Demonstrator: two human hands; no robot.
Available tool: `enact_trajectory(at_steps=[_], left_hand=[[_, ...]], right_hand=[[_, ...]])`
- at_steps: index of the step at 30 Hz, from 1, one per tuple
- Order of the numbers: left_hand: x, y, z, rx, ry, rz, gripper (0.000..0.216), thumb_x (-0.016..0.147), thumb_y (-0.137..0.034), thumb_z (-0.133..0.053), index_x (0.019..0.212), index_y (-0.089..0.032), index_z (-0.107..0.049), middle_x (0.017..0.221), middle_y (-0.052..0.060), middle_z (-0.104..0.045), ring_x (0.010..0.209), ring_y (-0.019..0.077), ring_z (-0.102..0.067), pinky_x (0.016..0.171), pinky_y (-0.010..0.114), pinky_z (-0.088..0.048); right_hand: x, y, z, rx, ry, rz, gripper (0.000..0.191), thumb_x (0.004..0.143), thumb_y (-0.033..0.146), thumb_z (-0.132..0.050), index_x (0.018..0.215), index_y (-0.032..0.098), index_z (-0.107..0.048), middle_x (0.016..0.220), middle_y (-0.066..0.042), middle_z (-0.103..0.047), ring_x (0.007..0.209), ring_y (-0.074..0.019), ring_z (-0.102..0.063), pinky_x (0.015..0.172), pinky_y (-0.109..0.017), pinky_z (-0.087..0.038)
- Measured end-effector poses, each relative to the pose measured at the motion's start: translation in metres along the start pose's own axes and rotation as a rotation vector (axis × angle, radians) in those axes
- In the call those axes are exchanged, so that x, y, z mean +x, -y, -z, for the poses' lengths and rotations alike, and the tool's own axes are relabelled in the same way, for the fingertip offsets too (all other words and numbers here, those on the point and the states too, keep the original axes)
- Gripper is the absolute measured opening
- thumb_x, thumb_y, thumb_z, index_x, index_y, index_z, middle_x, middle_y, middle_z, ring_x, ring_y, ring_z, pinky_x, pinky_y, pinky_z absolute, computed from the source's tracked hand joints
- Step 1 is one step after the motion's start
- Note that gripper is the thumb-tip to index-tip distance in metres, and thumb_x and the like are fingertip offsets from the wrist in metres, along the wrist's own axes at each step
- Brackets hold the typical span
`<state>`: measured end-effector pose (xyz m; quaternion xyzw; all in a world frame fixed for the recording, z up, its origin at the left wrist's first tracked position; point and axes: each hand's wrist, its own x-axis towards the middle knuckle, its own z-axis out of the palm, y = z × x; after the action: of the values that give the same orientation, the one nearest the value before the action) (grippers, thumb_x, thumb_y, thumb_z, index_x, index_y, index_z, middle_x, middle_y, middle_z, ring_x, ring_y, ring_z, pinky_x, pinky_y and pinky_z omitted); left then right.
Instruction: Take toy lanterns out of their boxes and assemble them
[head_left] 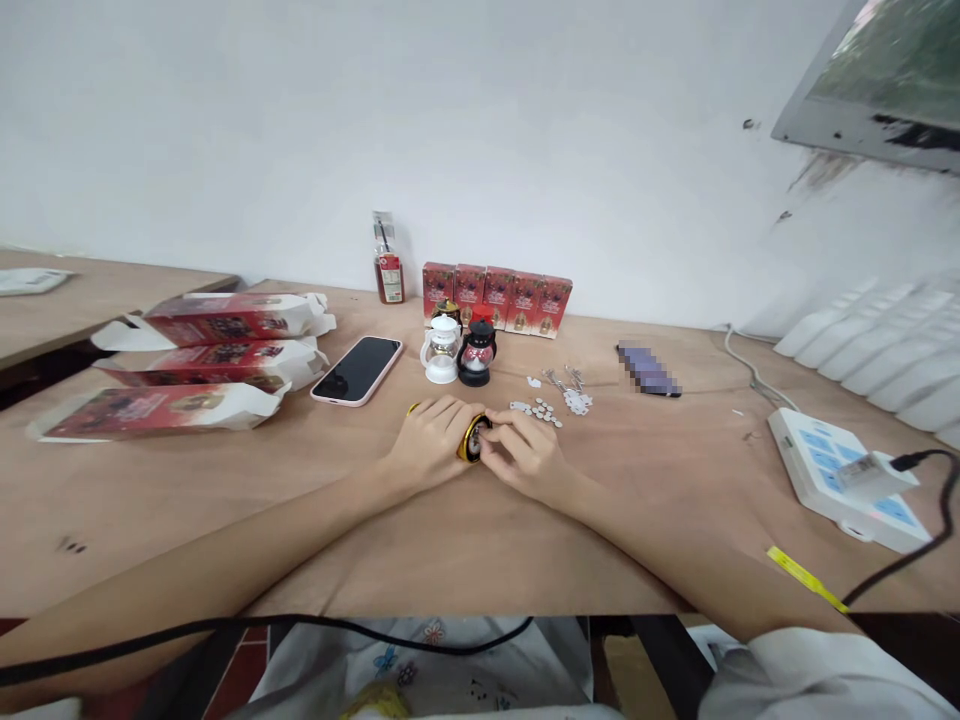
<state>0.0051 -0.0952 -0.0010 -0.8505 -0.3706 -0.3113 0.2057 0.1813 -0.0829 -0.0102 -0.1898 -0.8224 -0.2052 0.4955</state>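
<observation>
A plain pale wall stands behind a brown worktop (615, 570). Near the middle of the worktop's front part lies a shiny gold piece with a dark round end (475, 440), mostly covered by fingers. The left hand (429, 440) is curled over it and grips it, the round end turned toward the right hand (529, 452). The right hand is partly closed, thumb and fingers bunched at that end; whether it pinches anything small, I cannot tell.

From the gold piece, a white miniature lantern (442, 368) stands upright at 11 o'clock and a black miniature lantern (475, 375) at 12, with a dark gold lantern top (448, 308) and a red lantern top (481, 313) showing behind them. Small round white discs (544, 411) lie scattered at 2 o'clock, with a heap of small white pieces (578, 402) just beyond.

Farther out, five upright red printed boxes (498, 295) form a row near 12 o'clock, and a bottle of brown liquid (390, 280) stands at 11. A dark-screened phone in a pink case (358, 370) lies at 10, three opened red-and-white cartons (217, 360) beyond it, and a white power strip (840, 475) at 3.
</observation>
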Motion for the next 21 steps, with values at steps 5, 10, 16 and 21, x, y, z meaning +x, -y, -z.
enact_trajectory(at_steps=[5, 10, 16, 21], left_hand=[[-0.0004, -0.0011, 0.0005, 0.003, 0.003, 0.011, 0.025, 0.081, -0.026, -0.052, 0.102, -0.014, -0.057, 0.084, 0.007, -0.067, 0.077, 0.0202, -0.061, 0.064, 0.03, -0.041], [-0.0005, -0.0043, -0.0005, 0.031, -0.01, 0.023, 0.021, 0.08, -0.022, -0.05, 0.098, -0.014, -0.058, 0.082, 0.007, -0.066, 0.077, 0.0206, -0.06, 0.065, 0.031, -0.041], [-0.0011, -0.0047, -0.0016, 0.045, 0.028, 0.022, 0.024, 0.079, -0.021, -0.049, 0.1, -0.014, -0.058, 0.085, 0.008, -0.066, 0.079, 0.0213, -0.059, 0.068, 0.032, -0.042], [-0.0009, -0.004, -0.0009, 0.051, 0.022, 0.011, 0.023, 0.08, -0.021, -0.05, 0.1, -0.013, -0.058, 0.083, 0.008, -0.066, 0.077, 0.0211, -0.059, 0.066, 0.032, -0.042]], right_hand=[[-0.0011, 0.0002, 0.0001, 0.021, 0.015, 0.002, 0.01, 0.077, 0.01, -0.056, 0.073, 0.019, -0.054, 0.085, -0.007, -0.065, 0.073, -0.0127, -0.063, 0.063, -0.022, -0.052], [0.0, 0.0017, -0.0005, -0.001, 0.011, 0.006, 0.014, 0.076, 0.008, -0.056, 0.069, 0.019, -0.051, 0.081, -0.007, -0.063, 0.07, -0.0123, -0.062, 0.061, -0.021, -0.05], [0.0018, 0.0021, -0.001, -0.019, -0.024, 0.019, 0.017, 0.076, 0.009, -0.056, 0.066, 0.02, -0.048, 0.078, -0.005, -0.061, 0.065, -0.0109, -0.059, 0.058, -0.02, -0.048], [0.0011, 0.0019, -0.0017, -0.001, -0.013, 0.005, 0.015, 0.076, 0.009, -0.057, 0.068, 0.02, -0.049, 0.079, -0.006, -0.061, 0.066, -0.0118, -0.059, 0.058, -0.021, -0.047]])
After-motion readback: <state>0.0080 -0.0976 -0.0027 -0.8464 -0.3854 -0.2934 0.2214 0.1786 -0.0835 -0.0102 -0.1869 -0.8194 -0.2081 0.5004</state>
